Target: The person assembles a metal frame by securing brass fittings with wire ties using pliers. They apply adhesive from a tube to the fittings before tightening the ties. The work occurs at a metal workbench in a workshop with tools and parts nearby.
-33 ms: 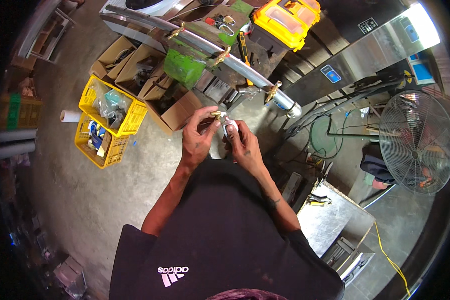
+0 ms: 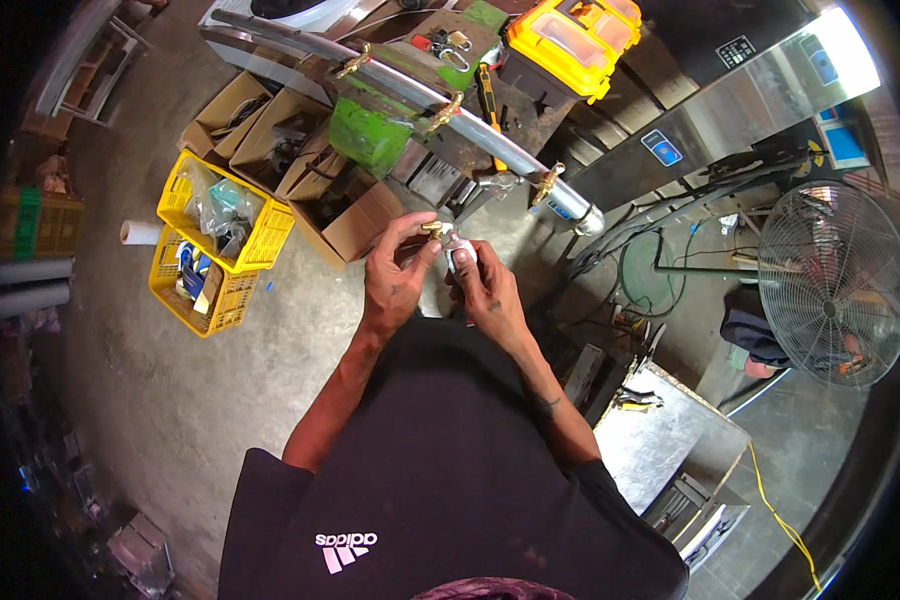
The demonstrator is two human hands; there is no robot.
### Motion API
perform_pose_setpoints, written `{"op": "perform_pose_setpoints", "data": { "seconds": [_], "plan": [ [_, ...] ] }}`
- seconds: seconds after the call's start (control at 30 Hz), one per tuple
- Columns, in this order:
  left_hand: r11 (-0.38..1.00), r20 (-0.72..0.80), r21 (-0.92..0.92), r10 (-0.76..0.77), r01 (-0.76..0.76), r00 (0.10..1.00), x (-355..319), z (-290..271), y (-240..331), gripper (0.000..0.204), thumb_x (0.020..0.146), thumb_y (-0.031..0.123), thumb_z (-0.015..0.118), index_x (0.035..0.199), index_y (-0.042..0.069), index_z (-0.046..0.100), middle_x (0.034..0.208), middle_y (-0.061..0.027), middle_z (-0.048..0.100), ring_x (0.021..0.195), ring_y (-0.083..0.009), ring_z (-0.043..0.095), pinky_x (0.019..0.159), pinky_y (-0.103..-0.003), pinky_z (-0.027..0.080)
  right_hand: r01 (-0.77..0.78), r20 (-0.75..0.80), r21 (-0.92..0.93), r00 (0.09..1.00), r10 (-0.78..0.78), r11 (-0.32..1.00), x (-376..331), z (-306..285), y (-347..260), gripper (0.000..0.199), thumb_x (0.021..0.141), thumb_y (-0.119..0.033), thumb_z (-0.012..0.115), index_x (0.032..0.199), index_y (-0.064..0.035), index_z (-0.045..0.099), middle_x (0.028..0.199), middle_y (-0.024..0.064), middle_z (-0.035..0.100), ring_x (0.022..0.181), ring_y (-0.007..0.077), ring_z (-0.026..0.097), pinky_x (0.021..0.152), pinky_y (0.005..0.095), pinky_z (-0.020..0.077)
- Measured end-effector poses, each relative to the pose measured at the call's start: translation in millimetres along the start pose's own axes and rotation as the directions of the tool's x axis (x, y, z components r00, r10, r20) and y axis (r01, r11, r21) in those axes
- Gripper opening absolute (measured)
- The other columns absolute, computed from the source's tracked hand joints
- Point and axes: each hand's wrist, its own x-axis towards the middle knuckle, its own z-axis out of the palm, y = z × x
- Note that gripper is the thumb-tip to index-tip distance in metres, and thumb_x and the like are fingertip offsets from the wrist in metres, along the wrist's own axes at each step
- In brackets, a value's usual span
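Both hands raised at chest height, near the pipe [image 2: 410, 90]. Left hand [image 2: 392, 280] pinches a brass fitting [image 2: 433, 229]; right hand [image 2: 488, 290] is closed round a small silvery part [image 2: 460, 255]. Nothing visibly shifted.

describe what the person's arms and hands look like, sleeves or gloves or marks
Both hands are bare, no gloves: left hand, right hand. The forearms are bare below the short sleeves of a black T-shirt. Small dark marks, possibly tattoos, show on the right hand and right forearm.
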Motion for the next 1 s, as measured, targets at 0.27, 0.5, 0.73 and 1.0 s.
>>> {"op": "perform_pose_setpoints", "data": {
  "seconds": [0.27,0.5,0.73,1.0],
  "plan": [
    [0.998,0.032,0.040,0.037,-0.039,0.999,11.5,-10.9,1.6,0.035,0.100,0.000,0.066,0.135,0.000,0.060,0.124,-0.0112,0.070,0.115,-0.0176,0.067,0.102,-0.032,0.053,0.011,-0.002,-0.022,1.000,-0.011,1.000,9.7,7.9,-7.4,0.046,0.111,-0.047,0.050,0.119,-0.0030,0.061,0.082,0.0036,0.067,0.067,0.0100,0.062,0.052,0.0289,0.0478],
    [0.991,0.044,0.113,0.068,-0.073,0.997,10.1,-13.7,-3.5,0.033,0.101,0.000,0.066,0.134,0.000,0.061,0.125,-0.0097,0.070,0.118,-0.0171,0.066,0.103,-0.031,0.051,-0.001,0.004,-0.013,1.000,0.001,1.000,9.2,7.2,-7.0,0.045,0.111,-0.046,0.050,0.117,-0.0027,0.062,0.080,0.0032,0.065,0.066,0.0095,0.060,0.058,0.0294,0.0488],
    [0.984,0.042,0.149,0.091,-0.096,0.995,9.8,-11.9,-3.7,0.033,0.101,0.001,0.067,0.133,0.000,0.062,0.125,-0.0089,0.069,0.116,-0.0169,0.066,0.102,-0.031,0.052,0.005,-0.013,-0.007,1.000,-0.005,1.000,9.7,6.1,-5.9,0.044,0.111,-0.045,0.051,0.114,-0.0024,0.062,0.078,0.0028,0.064,0.066,0.0091,0.059,0.058,0.0288,0.0481],
    [0.976,0.044,0.179,0.116,-0.122,0.992,9.6,-11.0,-10.1,0.033,0.101,0.002,0.068,0.133,0.001,0.063,0.125,-0.0082,0.069,0.115,-0.0162,0.066,0.101,-0.030,0.053,0.009,-0.009,-0.013,1.000,-0.009,1.000,8.9,2.8,-8.4,0.043,0.111,-0.044,0.052,0.112,-0.0020,0.062,0.076,0.0017,0.062,0.064,0.0081,0.055,0.058,0.0279,0.0461]
  ]
}}
